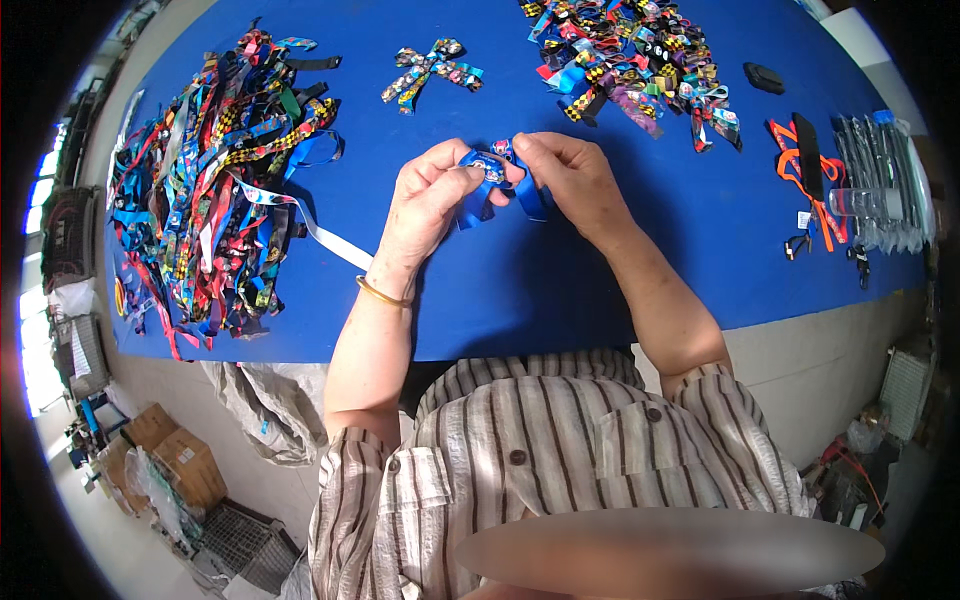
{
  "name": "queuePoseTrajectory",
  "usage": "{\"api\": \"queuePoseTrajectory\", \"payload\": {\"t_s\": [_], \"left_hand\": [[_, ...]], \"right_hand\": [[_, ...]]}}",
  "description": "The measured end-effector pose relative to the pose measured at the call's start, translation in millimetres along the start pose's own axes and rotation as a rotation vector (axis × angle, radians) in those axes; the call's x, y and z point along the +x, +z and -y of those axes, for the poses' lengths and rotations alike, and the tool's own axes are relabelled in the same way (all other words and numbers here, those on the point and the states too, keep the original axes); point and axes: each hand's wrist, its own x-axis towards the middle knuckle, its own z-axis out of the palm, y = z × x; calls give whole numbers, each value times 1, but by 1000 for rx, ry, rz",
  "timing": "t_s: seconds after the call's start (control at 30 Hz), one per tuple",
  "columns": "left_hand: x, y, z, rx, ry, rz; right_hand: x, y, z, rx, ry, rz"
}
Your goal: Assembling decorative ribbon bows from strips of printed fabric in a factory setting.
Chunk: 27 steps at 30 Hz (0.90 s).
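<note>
Between both hands, above the blue tabletop, is a blue printed ribbon strap (474, 207), bent into a loop with its ends hanging down. My left hand (436, 190) pinches it between thumb and fingers on the left side. On the other side my right hand (572, 180) grips the strap near its upper bend, thumb and forefinger pressed together. The fingers hide part of the strap. A white ribbon (335, 243) runs from the left heap to beside my left wrist. Beyond my hands lies a small crossed bundle of patterned straps (432, 75).
A large heap of colourful straps (220, 190) covers the table's left side. Another heap (630, 60) lies at the far right, near a black object (764, 77). Orange cord (795, 165) and clear plastic packets (885, 180) are at the right. Cardboard boxes (190, 465) stand on the floor.
</note>
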Motion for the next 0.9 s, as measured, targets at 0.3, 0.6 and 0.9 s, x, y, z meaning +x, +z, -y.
{"api": "queuePoseTrajectory", "payload": {"t_s": [0.3, 0.6, 0.9], "left_hand": [[-3, -2, 4, 320, -127, -47], [1, 2, -3, 36, 40, 12], [-1, 5, -1, 85, -23, 30]], "right_hand": [[1, 3, -2, 6, -3, 34], [1, 0, 0, 222, 2, -10], [2, -2, -5, 267, -2, 44]]}}
